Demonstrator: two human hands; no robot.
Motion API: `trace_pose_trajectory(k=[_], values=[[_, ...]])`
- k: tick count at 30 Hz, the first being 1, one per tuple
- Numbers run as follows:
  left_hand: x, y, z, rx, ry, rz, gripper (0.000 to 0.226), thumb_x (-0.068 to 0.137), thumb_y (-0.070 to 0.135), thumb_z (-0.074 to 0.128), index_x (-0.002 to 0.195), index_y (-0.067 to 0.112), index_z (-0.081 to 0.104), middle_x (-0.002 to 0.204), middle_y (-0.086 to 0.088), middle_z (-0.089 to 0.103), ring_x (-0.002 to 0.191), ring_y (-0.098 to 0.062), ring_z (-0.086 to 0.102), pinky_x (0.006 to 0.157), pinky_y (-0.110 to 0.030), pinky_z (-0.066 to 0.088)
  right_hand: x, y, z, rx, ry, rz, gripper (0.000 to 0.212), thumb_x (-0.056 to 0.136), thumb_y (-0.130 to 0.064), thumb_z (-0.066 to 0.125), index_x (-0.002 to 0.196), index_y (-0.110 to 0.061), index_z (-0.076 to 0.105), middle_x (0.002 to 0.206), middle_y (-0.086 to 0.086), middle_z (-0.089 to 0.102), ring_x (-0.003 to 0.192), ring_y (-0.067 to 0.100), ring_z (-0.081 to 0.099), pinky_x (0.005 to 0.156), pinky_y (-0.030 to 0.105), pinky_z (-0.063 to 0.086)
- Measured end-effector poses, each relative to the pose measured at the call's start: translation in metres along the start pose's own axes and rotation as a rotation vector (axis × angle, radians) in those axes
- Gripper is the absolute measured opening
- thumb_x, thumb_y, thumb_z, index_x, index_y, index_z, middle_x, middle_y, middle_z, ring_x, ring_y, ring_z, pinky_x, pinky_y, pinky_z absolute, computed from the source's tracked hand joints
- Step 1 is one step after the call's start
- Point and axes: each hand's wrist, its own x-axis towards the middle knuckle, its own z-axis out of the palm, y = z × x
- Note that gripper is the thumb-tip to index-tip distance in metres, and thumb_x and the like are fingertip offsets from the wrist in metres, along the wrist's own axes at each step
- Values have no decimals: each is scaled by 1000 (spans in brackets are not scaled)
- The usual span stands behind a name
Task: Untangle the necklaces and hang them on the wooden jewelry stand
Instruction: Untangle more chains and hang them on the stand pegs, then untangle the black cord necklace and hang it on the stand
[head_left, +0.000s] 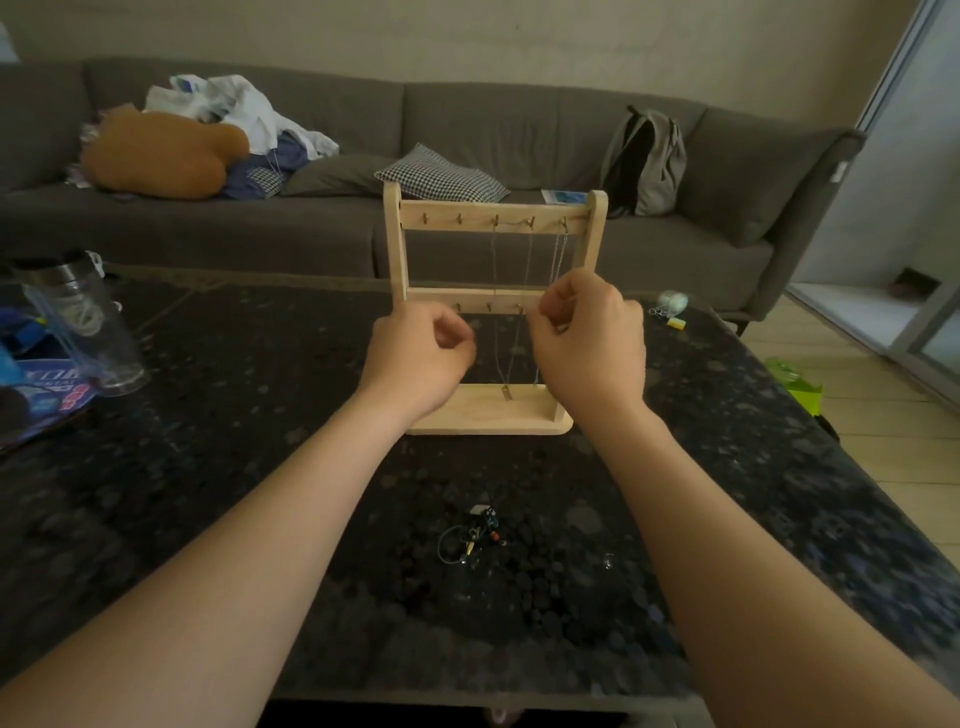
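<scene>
Arms outstretched — left hand (421, 358), right hand (587, 343): fingers curled.

The blue packet (47, 395) shows only "NTAL" (other print too blurred to read).

Two hands are crowding the middle of the frame, the left hand (415, 358) and right hand (587, 348) leaving only a narrow gap where thin chains (511, 332) are hanging from the wooden jewelry stand (496, 208). Bare dark tabletop (208, 467) is lying open at lower left and at right. A small tangle of jewellery (475, 535) is sitting between the forearms at lower centre, while a clear bottle (83, 322) is blocking the left edge.
</scene>
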Motion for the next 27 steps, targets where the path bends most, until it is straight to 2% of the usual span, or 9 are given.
trace_pose_trajectory(k=[2,5,7,10,13,16,21,24,27], values=[[-11,-3,-2,111,-144,-41,10,102,21,74,109,28,76,104,10,71,101,-9,68,95,-36,61,-9,3,-4,-10,-68,3,9,99,-22,71,103,-26,64,87,-12,66,97,17,58,70,19,38],[-28,-6,-6,311,-387,-70,14,101,19,73,106,31,77,112,6,69,111,-18,67,99,-37,59,-25,7,-8,-56,-242,31,10,99,-23,72,104,-28,65,85,-7,71,91,15,67,71,8,25],[-40,-6,-9,410,-502,-46,15,100,17,74,104,32,78,110,6,67,110,-17,66,96,-33,57,-38,9,-7,-101,-374,40,4,100,-29,71,103,-29,68,92,-1,73,87,14,70,75,11,41],[-56,-8,-12,480,-628,-43,17,100,17,75,112,29,77,108,7,70,103,-12,68,92,-30,58,-55,7,-8,-200,-507,-4,14,103,-33,65,104,-24,75,98,1,70,91,17,66,79,33,58],[-73,-11,-14,494,-659,-52,22,97,19,79,116,30,75,110,8,70,102,-11,68,95,-34,61,-72,4,-13,-231,-612,-31,14,102,-22,65,96,-19,78,96,0,72,91,19,67,79,32,58],[-89,-13,-17,426,-609,-59,27,96,17,80,120,28,77,109,9,73,101,-10,70,95,-32,61,-87,8,-15,-233,-737,34,12,98,-16,72,108,-18,77,101,-1,73,91,17,70,87,35,64],[-102,-11,-6,457,-675,-129,40,95,20,80,133,26,67,120,2,69,105,-14,67,92,-35,61,-100,13,-12,-212,-989,72,59,94,-17,77,148,-25,54,130,2,65,112,20,66,94,33,59],[-98,-9,8,547,-755,-148,26,97,24,78,119,23,64,110,1,64,93,-15,65,74,-30,54,-98,16,0,-270,-1043,40,44,99,-18,71,142,-26,61,125,2,68,108,19,69,92,34,61],[-91,-5,18,580,-714,-139,19,99,17,74,96,25,57,104,-2,62,90,-20,66,71,-34,54,-93,16,10,-350,-1009,-1,23,94,-23,78,116,-21,71,108,3,70,91,19,71,83,38,65]])
